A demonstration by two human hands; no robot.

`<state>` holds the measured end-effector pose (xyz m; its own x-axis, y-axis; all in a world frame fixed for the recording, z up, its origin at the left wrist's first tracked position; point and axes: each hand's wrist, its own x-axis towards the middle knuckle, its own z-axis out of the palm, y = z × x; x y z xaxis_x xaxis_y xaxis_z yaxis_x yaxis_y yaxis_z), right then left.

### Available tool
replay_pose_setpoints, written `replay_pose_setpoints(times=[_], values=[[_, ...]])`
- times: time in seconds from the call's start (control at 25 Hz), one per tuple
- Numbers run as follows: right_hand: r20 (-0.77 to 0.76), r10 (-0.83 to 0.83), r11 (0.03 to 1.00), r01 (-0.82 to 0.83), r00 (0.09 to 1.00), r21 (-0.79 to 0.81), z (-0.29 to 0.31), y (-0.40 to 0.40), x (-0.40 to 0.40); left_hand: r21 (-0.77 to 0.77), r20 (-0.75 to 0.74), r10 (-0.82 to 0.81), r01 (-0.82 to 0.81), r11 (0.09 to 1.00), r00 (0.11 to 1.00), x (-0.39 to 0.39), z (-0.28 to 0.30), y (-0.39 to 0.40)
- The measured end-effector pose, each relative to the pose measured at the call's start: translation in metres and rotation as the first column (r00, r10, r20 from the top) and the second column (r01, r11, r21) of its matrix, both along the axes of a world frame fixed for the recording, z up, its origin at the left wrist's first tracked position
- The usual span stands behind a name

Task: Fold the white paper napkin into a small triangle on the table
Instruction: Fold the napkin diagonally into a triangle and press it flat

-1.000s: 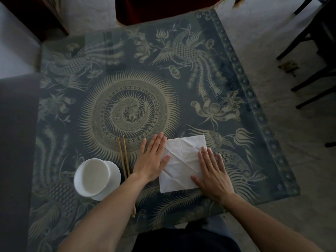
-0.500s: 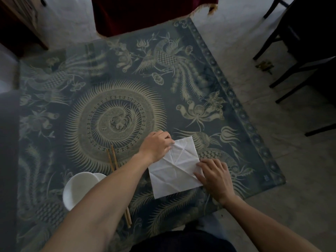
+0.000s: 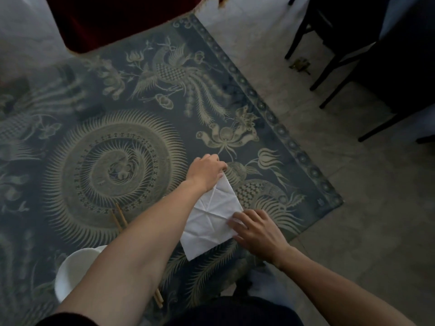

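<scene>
Left hand (image 3: 205,174) pinches the napkin (image 3: 210,218) far corner; right hand (image 3: 257,231) pinches its right corner. Recommend folding along the diagonal crease, corners matched.

The bench (image 3: 131,95) wore a dim blue-grey phoenix print. Beyond its far edge hung dark red cloth (image 3: 113,22); right of it lay pale tiled floor (image 3: 353,208) and black chair legs (image 3: 334,67).

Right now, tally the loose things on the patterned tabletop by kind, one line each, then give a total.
White paper napkin: 1
White bowl: 1
Wooden chopsticks: 2, partly hidden under the left forearm
Total: 4
</scene>
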<state>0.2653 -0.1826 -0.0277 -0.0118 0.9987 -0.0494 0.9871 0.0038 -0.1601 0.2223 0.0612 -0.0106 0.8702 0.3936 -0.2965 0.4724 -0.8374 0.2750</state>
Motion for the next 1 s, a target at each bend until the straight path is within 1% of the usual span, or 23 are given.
replay_pose_setpoints(times=[0.12, 0.2, 0.28, 0.4, 0.48, 0.6, 0.76, 0.88, 1.0], values=[[0.006, -0.018, 1.0, 0.018, 1.0, -0.015, -0.001, -0.004, -0.001, 0.059, 0.007, -0.033, 0.032, 0.998, 0.999, 0.001, -0.002, -0.002], [0.001, -0.026, 0.999, 0.026, 1.0, -0.024, -0.002, -0.004, -0.001, 0.045, -0.005, -0.02, 0.021, 0.999, 1.0, 0.003, -0.002, -0.003], [0.005, -0.025, 0.999, 0.025, 1.0, -0.039, -0.003, -0.004, -0.002, 0.007, -0.028, 0.019, -0.019, 1.0, 0.999, 0.004, 0.001, -0.003], [0.0, -0.031, 0.999, 0.031, 1.0, -0.033, -0.004, -0.003, -0.001, -0.033, -0.034, 0.007, -0.008, 0.999, 0.999, 0.003, 0.005, 0.0], [-0.002, -0.03, 0.999, 0.03, 1.0, -0.037, -0.004, -0.002, 0.001, -0.1, -0.018, 0.028, -0.029, 0.995, 0.999, -0.002, 0.011, 0.004], [0.004, -0.012, 0.999, 0.012, 1.0, -0.037, -0.005, 0.001, 0.006, -0.208, -0.028, 0.106, -0.109, 0.972, 0.994, -0.009, 0.021, 0.014], [0.014, -0.004, 1.0, 0.004, 1.0, -0.012, -0.004, 0.007, 0.009, -0.335, -0.023, 0.145, -0.145, 0.931, 0.989, -0.019, 0.03, 0.015], [0.001, 0.006, 0.999, -0.006, 1.0, 0.034, -0.003, 0.01, 0.003, -0.376, 0.018, 0.212, -0.19, 0.907, 0.977, -0.027, 0.032, 0.011], [-0.019, 0.049, 0.998, -0.048, 0.999, 0.04, -0.005, 0.014, -0.011, -0.373, 0.076, 0.261, -0.215, 0.903, 0.962, -0.034, 0.038, 0.008]])
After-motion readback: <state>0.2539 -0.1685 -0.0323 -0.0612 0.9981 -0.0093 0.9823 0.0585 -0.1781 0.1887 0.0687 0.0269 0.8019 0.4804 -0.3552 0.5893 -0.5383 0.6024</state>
